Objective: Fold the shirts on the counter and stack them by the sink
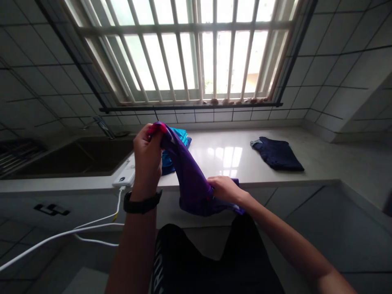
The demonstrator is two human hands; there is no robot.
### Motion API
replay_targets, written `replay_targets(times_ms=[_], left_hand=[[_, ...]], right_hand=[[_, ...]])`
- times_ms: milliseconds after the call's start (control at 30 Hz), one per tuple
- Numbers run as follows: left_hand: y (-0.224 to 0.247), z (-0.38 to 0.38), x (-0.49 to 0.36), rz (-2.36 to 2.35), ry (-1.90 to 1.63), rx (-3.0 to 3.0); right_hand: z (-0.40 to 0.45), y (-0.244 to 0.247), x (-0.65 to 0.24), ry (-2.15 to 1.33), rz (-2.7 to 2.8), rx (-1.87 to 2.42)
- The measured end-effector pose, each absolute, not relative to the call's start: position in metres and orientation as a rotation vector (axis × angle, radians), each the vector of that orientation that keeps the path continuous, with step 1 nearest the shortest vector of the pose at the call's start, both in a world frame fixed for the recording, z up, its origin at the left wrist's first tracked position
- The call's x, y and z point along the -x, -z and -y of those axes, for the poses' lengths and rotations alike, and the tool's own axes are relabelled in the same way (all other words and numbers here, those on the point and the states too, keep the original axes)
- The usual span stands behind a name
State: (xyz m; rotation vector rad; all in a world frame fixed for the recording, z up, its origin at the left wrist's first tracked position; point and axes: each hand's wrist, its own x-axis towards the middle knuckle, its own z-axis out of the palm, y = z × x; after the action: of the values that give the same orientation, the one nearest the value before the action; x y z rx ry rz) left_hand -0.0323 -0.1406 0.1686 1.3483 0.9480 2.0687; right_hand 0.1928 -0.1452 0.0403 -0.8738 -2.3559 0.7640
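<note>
The left hand is closed around the gathered upper end of a purple garment, holding it up above the near edge of the counter. The right hand is partly closed on its lower fold. A folded blue garment lies just behind it, and a folded navy garment lies well to the right (a stretch of bare counter between them). A dark sink sits to the far left.
</note>
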Motion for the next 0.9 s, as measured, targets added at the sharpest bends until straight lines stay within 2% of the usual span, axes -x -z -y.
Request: replay_targets(times_ms=[167, 300, 400, 567, 667, 767, 900], left_hand=[[-0.174, 0.136, 0.076, -1.105, -2.243, -1.278], [-0.167, 0.132, 0.096, -1.298, -2.098, -1.272], [-0.159, 0.126, 0.102, -1.333, -2.021, -1.317], [-0.150, 0.116, 0.093, -1.351, -1.962, -1.383], [-0.140, 0.118, 0.057, -1.384, -1.681, -1.663], [-0.121, 0.123, 0.009, -1.202, -1.351, -2.079], [-0.102, 0.124, -0.020, -1.053, -1.091, -2.128]], right_hand=[[0.124, -0.062, -0.221, -0.576, 1.787, 0.980], [0.110, -0.096, -0.242, -0.546, 1.773, 0.940], [0.098, -0.118, -0.260, -0.412, 1.512, 0.975], [0.080, -0.137, -0.273, -0.534, 1.615, 0.940], [0.081, -0.142, -0.253, -0.516, 1.647, 0.800], [0.089, -0.148, -0.227, -0.609, 1.790, 0.674], [0.100, -0.157, -0.221, -0.680, 1.886, 0.639]])
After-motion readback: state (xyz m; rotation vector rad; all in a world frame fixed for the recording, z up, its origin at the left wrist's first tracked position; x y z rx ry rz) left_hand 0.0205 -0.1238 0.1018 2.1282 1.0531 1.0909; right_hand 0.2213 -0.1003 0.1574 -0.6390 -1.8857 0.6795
